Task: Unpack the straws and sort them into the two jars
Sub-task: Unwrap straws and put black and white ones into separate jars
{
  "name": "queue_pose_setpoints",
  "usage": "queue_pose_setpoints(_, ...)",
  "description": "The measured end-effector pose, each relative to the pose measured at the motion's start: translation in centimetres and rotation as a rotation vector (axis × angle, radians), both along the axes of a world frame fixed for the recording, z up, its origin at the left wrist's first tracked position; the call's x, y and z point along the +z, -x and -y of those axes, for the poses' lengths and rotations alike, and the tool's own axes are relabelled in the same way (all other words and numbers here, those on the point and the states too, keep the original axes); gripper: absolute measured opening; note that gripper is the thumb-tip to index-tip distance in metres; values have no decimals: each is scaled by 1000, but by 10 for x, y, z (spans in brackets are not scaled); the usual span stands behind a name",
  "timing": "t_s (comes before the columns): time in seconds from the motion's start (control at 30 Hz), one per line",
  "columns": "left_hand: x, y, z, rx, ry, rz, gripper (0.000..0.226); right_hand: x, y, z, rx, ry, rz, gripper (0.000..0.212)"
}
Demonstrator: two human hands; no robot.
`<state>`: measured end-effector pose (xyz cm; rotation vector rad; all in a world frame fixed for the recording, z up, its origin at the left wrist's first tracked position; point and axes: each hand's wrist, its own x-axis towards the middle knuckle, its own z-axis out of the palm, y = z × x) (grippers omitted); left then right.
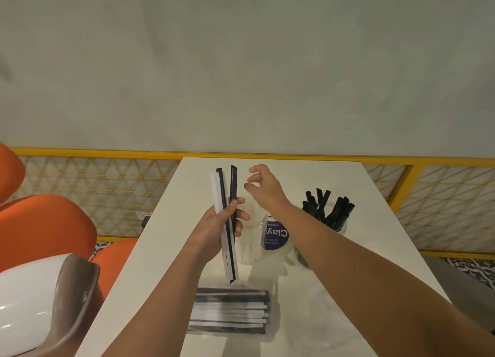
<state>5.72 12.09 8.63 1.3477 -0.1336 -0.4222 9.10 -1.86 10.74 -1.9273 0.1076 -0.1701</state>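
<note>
My left hand (pixel 219 226) grips a small bunch of black and white straws (pixel 225 196), held upright over the white table (pixel 334 289). My right hand (pixel 263 186) hovers above the clear jar (pixel 253 230) of white straws, fingers loosely curled, holding nothing I can see. A second jar (pixel 340 226) at the right holds several black straws (pixel 326 206). A clear packet of black and white straws (pixel 230 311) lies flat on the table near me.
A round purple sticker reading "Clay" (pixel 277 236) lies between the jars. Orange chairs (pixel 45 228) and a white chair (pixel 32 297) stand at the left. A yellow-framed mesh railing (pixel 93 190) runs behind the table, below a grey wall.
</note>
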Motion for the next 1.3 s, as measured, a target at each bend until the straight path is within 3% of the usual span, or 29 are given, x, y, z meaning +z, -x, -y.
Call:
queue_pose_setpoints(0.13,2,0,9,-38,12,-7,22,21,7,2,30,-136,89,22)
queue_pose_setpoints(0.27,4,0,20,-63,19,8,21,26,10,7,125,6,27,39)
queue_pose_setpoints(0.37,6,3,31,-102,20,27,20,30,10,18,72,8,31,34)
queue_pose_setpoints(0.47,8,7,44,-163,-6,50,21,50,15,32,-39,-190,128,22)
queue_pose_setpoints(0.57,10,11,57,-218,-48,62,24,72,19,51,-155,-408,285,23)
queue_pose_setpoints(0.7,8,12,68,-214,-112,16,24,96,24,77,-228,-602,321,23)
queue_pose_setpoints(0.8,8,13,72,-243,-154,30,24,96,27,89,-149,-505,236,15)
queue_pose_setpoints(0.9,13,13,78,-252,-157,44,22,83,33,92,-25,-184,4,4)
queue_pose_setpoints(0.97,18,14,82,-261,-128,27,21,74,38,92,47,-49,-125,13)
queue_pose_setpoints(1.07,21,14,87,-276,-120,2,21,71,46,94,101,-48,-168,19)
queue_pose_setpoints(1.2,18,16,94,-293,-152,-7,25,77,53,103,158,41,-163,12)
queue_pose_setpoints(1.3,18,18,100,-322,-169,18,25,76,51,111,94,29,-127,13)
